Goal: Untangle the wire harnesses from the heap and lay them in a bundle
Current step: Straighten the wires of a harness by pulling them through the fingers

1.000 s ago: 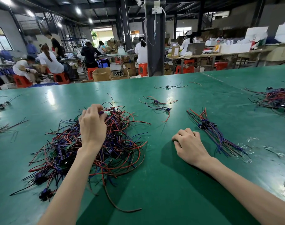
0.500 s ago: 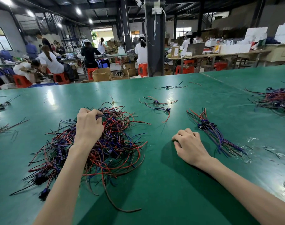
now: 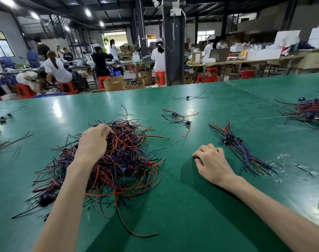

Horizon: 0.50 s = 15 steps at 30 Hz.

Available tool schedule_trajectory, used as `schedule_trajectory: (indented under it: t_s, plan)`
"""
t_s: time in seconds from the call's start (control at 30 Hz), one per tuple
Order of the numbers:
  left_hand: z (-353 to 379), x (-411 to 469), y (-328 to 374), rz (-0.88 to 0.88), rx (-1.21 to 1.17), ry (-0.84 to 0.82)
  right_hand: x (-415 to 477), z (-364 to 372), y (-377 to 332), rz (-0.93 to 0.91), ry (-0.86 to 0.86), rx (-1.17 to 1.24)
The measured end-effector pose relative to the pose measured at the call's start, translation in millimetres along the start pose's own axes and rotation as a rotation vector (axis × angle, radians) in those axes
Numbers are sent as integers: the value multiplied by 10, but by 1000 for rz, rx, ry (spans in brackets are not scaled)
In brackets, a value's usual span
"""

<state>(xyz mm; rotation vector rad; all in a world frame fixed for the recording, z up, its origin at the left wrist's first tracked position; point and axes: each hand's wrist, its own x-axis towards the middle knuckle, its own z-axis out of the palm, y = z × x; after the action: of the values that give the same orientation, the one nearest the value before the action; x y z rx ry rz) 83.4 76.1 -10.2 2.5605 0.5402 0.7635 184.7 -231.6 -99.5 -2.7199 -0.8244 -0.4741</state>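
Note:
A tangled heap of red, blue and black wire harnesses (image 3: 122,166) lies on the green table (image 3: 182,206), left of centre. My left hand (image 3: 93,142) sits on top of the heap, fingers curled into the wires near its far edge and pinching some of them. My right hand (image 3: 212,161) rests on the table with fingers curled under, holding nothing. Just right of it lies a straightened bundle of harnesses (image 3: 238,150) with black connectors together near the middle.
Two loose harnesses (image 3: 177,118) lie beyond the heap and another one (image 3: 189,97) sits farther back. A second pile (image 3: 309,111) is at the right edge, more wires (image 3: 0,139) at the left edge. Scraps of clear plastic (image 3: 300,166) lie right of the bundle. Workers sit at benches behind.
My left hand has drawn back slightly toward me over the heap and its fingers have closed into the wires. My right hand has stayed still.

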Motion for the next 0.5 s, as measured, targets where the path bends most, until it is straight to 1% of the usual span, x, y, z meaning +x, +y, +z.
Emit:
schedule_trajectory:
  t_s: [0.1, 0.17, 0.2, 0.27, 0.33, 0.37, 0.43, 0.5]
  plan:
    - [-19, -10, -52, -13, -4, -126, 3, 7, -1, 5, 2, 8]
    - [-35, -18, -59, -9, 6, -125, -2, 9, 3, 5, 4, 13]
    - [-43, -18, -54, -13, 20, -83, -2, 10, 6, 5, 4, 13]
    - [-56, -18, -37, -34, 122, 55, -5, 8, 8, 4, 6, 13]
    - [-67, -13, -28, -72, 226, 236, -3, 3, 0, 4, 10, 13]
    - [-79, -17, -5, -98, 208, 353, -3, 3, -1, 4, 12, 13]
    - [-106, -33, 59, -142, 60, 595, -6, 1, -1, 2, 14, 7]
    - [-132, -59, 148, -127, -126, 750, -8, -2, -1, -1, 15, 1]
